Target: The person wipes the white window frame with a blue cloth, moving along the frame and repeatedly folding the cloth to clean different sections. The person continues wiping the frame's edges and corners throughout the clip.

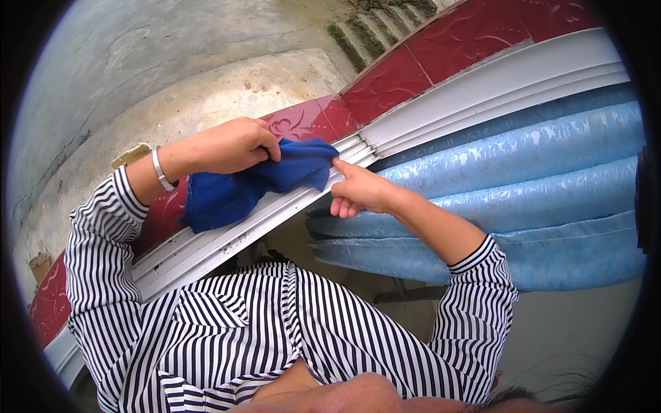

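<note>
A dark blue cloth [234, 189] lies bunched over the white window track [206, 244] and the red tiled sill [310, 120]. My left hand [231, 144] rests on top of the cloth and grips its upper fold. A silver bangle [163, 172] sits on that wrist. My right hand [358, 189] pinches the cloth's right corner between thumb and forefinger, just above the track. Both forearms wear black-and-white striped sleeves.
A light blue patterned curtain [523, 186] hangs bunched to the right of the track. Beyond the sill lie a weathered concrete ledge [206, 89] and mossy steps [372, 31]. The striped shirt fills the lower middle.
</note>
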Demonstrator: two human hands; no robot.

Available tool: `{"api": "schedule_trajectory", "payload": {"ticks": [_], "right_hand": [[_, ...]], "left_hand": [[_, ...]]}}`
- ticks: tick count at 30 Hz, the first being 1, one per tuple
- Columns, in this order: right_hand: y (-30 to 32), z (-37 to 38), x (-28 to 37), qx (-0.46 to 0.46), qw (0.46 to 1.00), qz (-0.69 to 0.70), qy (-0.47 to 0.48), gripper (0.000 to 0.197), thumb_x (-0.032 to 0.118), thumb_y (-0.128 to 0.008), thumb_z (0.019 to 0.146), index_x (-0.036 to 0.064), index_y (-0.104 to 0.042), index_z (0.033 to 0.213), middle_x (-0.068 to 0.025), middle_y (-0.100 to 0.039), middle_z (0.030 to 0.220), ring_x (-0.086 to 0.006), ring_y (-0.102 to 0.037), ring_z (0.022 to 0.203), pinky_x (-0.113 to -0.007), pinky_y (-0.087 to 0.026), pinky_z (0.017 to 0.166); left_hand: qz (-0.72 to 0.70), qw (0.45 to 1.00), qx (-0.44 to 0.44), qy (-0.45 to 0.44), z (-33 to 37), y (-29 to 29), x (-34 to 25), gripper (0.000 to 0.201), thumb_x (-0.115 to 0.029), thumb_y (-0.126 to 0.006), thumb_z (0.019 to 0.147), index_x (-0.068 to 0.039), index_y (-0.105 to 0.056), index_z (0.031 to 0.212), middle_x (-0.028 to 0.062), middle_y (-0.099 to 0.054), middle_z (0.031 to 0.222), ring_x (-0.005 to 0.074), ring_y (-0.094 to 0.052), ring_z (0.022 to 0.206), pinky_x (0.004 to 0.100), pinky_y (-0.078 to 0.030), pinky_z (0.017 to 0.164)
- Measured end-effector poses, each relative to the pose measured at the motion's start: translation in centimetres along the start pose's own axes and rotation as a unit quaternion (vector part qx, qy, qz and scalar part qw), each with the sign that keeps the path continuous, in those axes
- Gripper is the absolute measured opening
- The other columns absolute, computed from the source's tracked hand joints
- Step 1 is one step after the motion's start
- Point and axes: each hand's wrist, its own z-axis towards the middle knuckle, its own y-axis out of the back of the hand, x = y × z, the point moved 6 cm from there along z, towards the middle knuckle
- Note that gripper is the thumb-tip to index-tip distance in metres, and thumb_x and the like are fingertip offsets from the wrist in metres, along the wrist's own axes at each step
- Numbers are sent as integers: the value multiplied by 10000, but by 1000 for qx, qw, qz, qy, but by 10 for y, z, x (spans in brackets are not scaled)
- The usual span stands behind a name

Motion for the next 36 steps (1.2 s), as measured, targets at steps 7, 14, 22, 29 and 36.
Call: {"api": "schedule_trajectory", "payload": {"ticks": [7,14,22,29,36], "right_hand": [[-47,-15,12,10,999,-15,32,816,36,-444,886,17,90,1503,-135,-650,715,-167,-626,535,-277,-516,474],[-109,-32,27,79,994,-40,69,811,17,-414,886,-44,149,1466,-148,-648,741,-205,-642,555,-298,-542,495],[-197,-38,41,205,973,-33,102,790,20,-411,906,-69,155,1451,-147,-653,738,-194,-646,536,-282,-541,481],[-248,-49,81,408,877,12,253,466,83,-438,925,-69,-354,1357,-107,-644,724,-145,-627,513,-232,-487,439],[-130,-33,99,50,889,103,443,317,106,-619,912,-11,-506,1184,-63,-622,730,-91,-585,561,-219,-480,485]], "left_hand": [[10,996,70,49,-32,22,4,189,-29,-610,803,-40,-709,964,142,-671,968,281,-636,883,346,-500,807],[19,984,157,86,-75,48,-2,165,-34,-654,792,-66,-730,935,89,-644,866,237,-623,800,315,-494,712],[78,961,213,156,-131,63,2,127,-81,-661,788,-90,-743,883,80,-671,872,238,-637,814,327,-504,745],[-227,973,-38,-2,-177,127,-47,79,-34,-636,833,-38,-685,771,39,-618,823,145,-589,756,271,-481,706],[-182,965,-172,76,-93,87,-89,98,1,-608,879,-35,-628,967,-4,-557,937,69,-549,894,198,-448,797]]}}
